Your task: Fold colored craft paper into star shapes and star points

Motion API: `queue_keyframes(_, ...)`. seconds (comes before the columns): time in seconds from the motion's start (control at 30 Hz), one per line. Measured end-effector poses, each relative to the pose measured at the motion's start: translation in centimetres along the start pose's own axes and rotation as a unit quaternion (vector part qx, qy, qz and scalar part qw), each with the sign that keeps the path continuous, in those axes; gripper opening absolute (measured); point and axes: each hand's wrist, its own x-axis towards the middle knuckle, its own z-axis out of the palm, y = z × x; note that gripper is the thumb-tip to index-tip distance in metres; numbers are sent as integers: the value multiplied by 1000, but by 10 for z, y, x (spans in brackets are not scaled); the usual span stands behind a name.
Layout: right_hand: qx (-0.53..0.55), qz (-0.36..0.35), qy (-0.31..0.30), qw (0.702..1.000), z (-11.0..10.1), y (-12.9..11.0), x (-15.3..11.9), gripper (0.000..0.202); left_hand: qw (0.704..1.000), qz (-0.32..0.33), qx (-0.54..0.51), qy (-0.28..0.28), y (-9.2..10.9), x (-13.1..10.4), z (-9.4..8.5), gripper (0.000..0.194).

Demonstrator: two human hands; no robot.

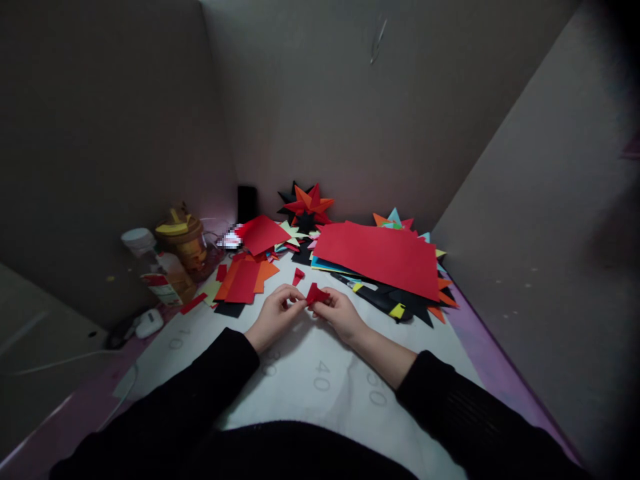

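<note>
Folded red paper [316,294] is just off the near left corner of the large red sheet [383,257]. Left of that sheet lie a small red piece [299,276], close beyond the fingers, then red and orange rectangles [243,280]; farther left stand a white-capped bottle [165,277] and a yellow-lidded cup [186,241]. Behind it are pointed paper stars [311,202]; a black-and-yellow tool [375,298] pokes out from its near edge. The right hand [339,313] pinches the fold; the left hand [281,311], fingers curled, meets its edge, grip unclear.
</note>
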Motion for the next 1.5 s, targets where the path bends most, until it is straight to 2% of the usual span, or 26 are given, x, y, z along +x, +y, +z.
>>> queue_keyframes(0.27, 39, 27, -13, 999, -1, 5, 0, 22, 1000, 25, -2, 13, -5, -1, 0, 4)
queue_keyframes(0.53, 63, 33, 1, 997, -1, 5, 2, 24, 999, 53, -5, -1, -2, -3, -3, 15)
queue_keyframes(0.67, 66, 38, 5, 997, 0, 4, 1, 26, 1000, 20, 6, 6, 2, -4, -1, 11)
queue_keyframes(0.83, 54, 20, -7, 998, -2, 7, 1, 23, 995, -87, -49, 10, 2, -2, 2, 13)
queue_keyframes(0.93, 26, 1, -6, 1000, -3, 7, 1, 21, 988, -127, -89, 6, 1, 0, 3, 17)
queue_keyframes(1.07, -12, -15, -5, 1000, -3, 5, -1, 21, 978, -138, -153, 10, -4, 1, 4, 22)
queue_keyframes(1.2, -18, -13, 0, 1000, -1, 2, -2, 23, 971, -152, -184, -10, -9, 0, 5, 26)
queue_keyframes(1.5, -65, -44, 33, 996, 0, -2, -2, 18, 984, -127, -110, -53, -2, -3, 6, 22)
